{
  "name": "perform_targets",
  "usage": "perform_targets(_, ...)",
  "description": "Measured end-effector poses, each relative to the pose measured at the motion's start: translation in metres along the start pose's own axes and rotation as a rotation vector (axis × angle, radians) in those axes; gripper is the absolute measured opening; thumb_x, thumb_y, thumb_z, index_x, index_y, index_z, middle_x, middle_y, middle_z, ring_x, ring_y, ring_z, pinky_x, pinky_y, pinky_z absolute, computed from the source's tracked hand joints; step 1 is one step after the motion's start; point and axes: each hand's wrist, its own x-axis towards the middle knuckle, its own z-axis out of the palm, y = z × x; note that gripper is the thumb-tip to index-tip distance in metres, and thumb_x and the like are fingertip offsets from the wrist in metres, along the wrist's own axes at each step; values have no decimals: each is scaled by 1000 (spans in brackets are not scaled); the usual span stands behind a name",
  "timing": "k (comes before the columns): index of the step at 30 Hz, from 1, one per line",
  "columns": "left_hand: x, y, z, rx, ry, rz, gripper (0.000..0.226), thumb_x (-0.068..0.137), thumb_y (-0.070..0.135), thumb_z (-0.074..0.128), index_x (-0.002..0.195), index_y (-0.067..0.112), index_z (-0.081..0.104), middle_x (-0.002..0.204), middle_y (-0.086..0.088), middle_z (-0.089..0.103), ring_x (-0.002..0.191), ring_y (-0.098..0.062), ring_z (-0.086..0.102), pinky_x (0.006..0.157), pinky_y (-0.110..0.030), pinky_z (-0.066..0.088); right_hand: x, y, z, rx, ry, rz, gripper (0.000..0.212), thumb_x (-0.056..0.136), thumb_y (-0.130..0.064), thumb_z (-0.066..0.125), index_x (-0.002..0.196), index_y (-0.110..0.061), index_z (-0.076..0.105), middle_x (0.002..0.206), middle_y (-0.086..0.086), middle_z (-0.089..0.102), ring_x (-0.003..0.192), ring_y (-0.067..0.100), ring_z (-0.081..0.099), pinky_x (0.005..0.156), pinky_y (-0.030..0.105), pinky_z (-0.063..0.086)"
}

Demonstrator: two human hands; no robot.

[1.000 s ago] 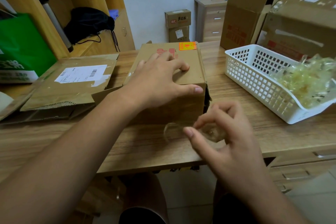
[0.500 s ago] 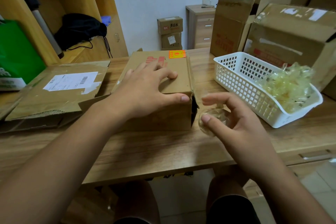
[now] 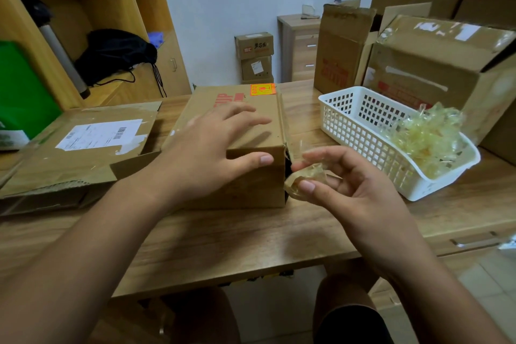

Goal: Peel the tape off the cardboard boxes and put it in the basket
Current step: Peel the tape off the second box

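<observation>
Across the wooden tabletop the biggest things are the tall boxes at the far right, the nearest one showing glossy strips on its top. The cardboard box in the middle is smaller and closed, and a flattened box with a shipping label lies to its left. The white basket sits to the right, near the middle box but apart from it. A heap of peeled tape fills its near end.

The left hand lies on the middle box with its fingers spread flat over the top and the thumb over the front edge, pressing down and gripping nothing. The right hand is just off the box's near right corner, thumb and fingers curled round a wad of clear tape. The wad sits right against that corner. Whether a strand joins it to the cardboard I cannot tell.

The step in hand looks like freeing this wad and dropping it in the basket. If a strand holds, a low pull along the edge, with the left palm weighting the box, should part it without tearing the cardboard or sliding the box. The wad should then go over the basket's rim and onto the heap. Tape this sticky will likely cling, so rolling it off the thumb beats shaking it loose.
</observation>
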Motion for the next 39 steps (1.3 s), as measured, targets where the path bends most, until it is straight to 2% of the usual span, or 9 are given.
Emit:
perform_targets(3, -12, 10, 2, -108, 77, 142, 54, 90, 68, 52, 138, 44, 54, 138, 23, 53, 131, 2, 45, 107, -33, 41, 1, 2, 1, 20, 39, -2, 27, 86, -5, 72, 112, -6, 67, 107, 8, 77, 94, 25, 77, 80, 25, 60)
perform_targets(9, -27, 34, 12, -187, 170, 312, 41, 90, 46, 67, 126, 26, 68, 117, 14, 69, 112, -1, 62, 93, -27, 53, 2, 1, 4, 15, 80, -20, 17, 82, -26, 81, 97, -20, 76, 92, 8, 78, 78, 19, 75, 73, 25, 59)
perform_targets(15, -31, 43, 19, -307, 318, 299, 21, 89, 23, 75, 106, 13, 77, 98, 7, 75, 93, -4, 70, 80, -26, 57, 0, -2, 4, -126, 83, -19, 19, 84, -41, 79, 97, -27, 80, 87, -5, 76, 68, 4, 60, 65, 21, 53)
perform_targets(20, -30, 42, 14, -281, 389, 253, 11, 87, 14, 79, 98, 14, 78, 93, 9, 74, 91, -4, 69, 79, -25, 55, -3, -8, 12, -171, 82, -71, 20, 87, -40, 76, 105, -34, 78, 95, -5, 78, 83, 14, 73, 79, 31, 62)
perform_targets(25, -35, 38, 9, -431, 436, 155, 6, 89, 32, 72, 94, 30, 71, 97, 19, 70, 99, -3, 66, 74, -16, 55, 0, -15, -5, -68, 275, -67, 49, 78, -27, 78, 124, -25, 64, 113, 1, 75, 106, 19, 73, 97, 47, 58)
perform_targets(29, -34, 40, 12, -477, 312, 122, 10, 86, 34, 71, 96, 37, 71, 98, 19, 70, 95, -6, 67, 74, -16, 54, -4, -22, -11, -139, 97, -144, 43, 88, -11, 71, 129, -24, 67, 123, -8, 72, 115, 10, 68, 96, 22, 55)
perform_targets(32, -34, 48, 20, -486, 241, 148, 14, 87, 34, 72, 101, 37, 73, 96, 18, 71, 94, -8, 69, 75, -17, 54, -5, -21, -7, -236, 0, -193, 30, 93, -4, 69, 120, -16, 73, 113, -8, 75, 108, 4, 70, 88, 13, 52)
perform_targets(36, -34, 48, 23, -542, 249, 155, 13, 90, 39, 72, 103, 38, 71, 97, 18, 73, 93, -8, 71, 73, -19, 56, -5, -23, -8, -292, 25, -209, 21, 93, -6, 70, 109, -17, 75, 101, -8, 77, 99, 9, 73, 83, 20, 56)
perform_targets(39, -35, 45, 21, -553, 277, 143, 23, 86, 47, 70, 108, 38, 68, 100, 20, 73, 95, -7, 71, 76, -18, 56, -3, -29, -14, -354, 100, -250, 22, 91, -7, 71, 108, -22, 74, 100, -3, 76, 94, 17, 73, 86, 35, 59)
